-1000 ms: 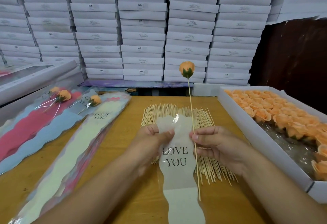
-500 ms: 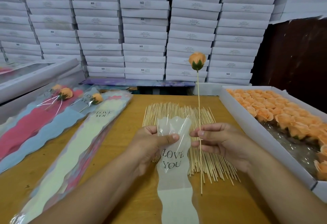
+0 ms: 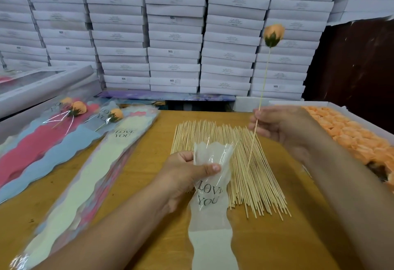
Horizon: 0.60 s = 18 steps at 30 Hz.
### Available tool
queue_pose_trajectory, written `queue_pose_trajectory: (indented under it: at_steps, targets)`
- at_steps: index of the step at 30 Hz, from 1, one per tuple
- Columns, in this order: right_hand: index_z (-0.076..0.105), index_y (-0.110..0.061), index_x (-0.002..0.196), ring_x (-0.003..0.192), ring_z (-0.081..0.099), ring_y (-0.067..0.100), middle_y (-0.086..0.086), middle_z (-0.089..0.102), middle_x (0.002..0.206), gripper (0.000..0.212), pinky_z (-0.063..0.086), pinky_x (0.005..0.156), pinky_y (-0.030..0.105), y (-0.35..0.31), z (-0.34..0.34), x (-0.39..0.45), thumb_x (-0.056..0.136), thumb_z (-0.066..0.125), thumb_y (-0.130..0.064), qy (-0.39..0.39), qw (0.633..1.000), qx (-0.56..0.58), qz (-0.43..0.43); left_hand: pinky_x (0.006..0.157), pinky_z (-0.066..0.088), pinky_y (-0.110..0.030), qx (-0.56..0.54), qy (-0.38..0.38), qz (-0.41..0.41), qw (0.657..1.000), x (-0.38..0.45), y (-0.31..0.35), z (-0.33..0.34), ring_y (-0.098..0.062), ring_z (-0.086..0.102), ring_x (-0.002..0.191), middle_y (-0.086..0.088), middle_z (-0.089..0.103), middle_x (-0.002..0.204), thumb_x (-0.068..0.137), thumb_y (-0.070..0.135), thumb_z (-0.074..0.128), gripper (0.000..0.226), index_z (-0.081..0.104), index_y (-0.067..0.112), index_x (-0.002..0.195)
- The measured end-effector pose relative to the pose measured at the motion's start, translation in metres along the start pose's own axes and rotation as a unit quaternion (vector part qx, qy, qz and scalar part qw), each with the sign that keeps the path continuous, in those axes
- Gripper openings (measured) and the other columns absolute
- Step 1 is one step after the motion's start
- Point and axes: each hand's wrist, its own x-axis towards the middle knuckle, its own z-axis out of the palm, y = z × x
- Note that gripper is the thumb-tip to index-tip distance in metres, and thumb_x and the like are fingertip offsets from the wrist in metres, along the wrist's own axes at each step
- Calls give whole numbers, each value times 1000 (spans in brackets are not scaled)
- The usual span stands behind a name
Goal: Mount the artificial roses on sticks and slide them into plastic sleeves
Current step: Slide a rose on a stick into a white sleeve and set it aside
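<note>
- Wooden table with white boxes stacked high behind it.
- Left hand pinches the mouth of a frosted "LOVE YOU" sleeve, thumb on top.
- Right hand pinches a thin stick, peach rose up top, lower tip just beside the sleeve's mouth.
- Loose skewers lie under both; tray of roses sits right, spare sleeves left.

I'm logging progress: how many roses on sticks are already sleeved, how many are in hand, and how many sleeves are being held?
Sleeved roses, lying at left: 2
Rose on stick, in right hand: 1
Sleeve in left hand: 1
Total: 4
</note>
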Motion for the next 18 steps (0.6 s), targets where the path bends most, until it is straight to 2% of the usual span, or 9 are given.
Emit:
queue_pose_trajectory:
  at_steps: [3,7,12,18]
  targets:
    - [68,1,92,67,75,17,6,75,70,4,57,54,17,-23,8,13,89,68,0,19,1000,10,-23,89,58,-50,0,-12,-6,1000,0,-2,2,-35,75,93,-17,77,99,56,12,89,53,73,3,106]
    - [68,0,91,68,75,18,8,75,75,1,55,55,16,-40,19,27,90,67,-1,37,999,2,-40,82,61,-43,3,-18,-9,1000,-1,-3,2,-32,76,90,-15,77,98,58,12,88,50,73,4,105]
    - [68,0,88,67,75,18,9,74,78,3,56,56,18,-47,28,33,90,67,0,56,997,-7,-56,87,59,-45,5,-15,-10,1000,0,-3,-2,-32,75,92,-15,77,99,55,14,89,54,74,4,105]
    - [68,0,91,71,76,19,11,75,80,2,57,58,19,-42,31,28,90,67,0,39,998,-30,-44,80,61,-41,5,-12,-8,1000,0,-3,-2,-30,76,90,-14,78,98,56,13,89,52,73,4,105]
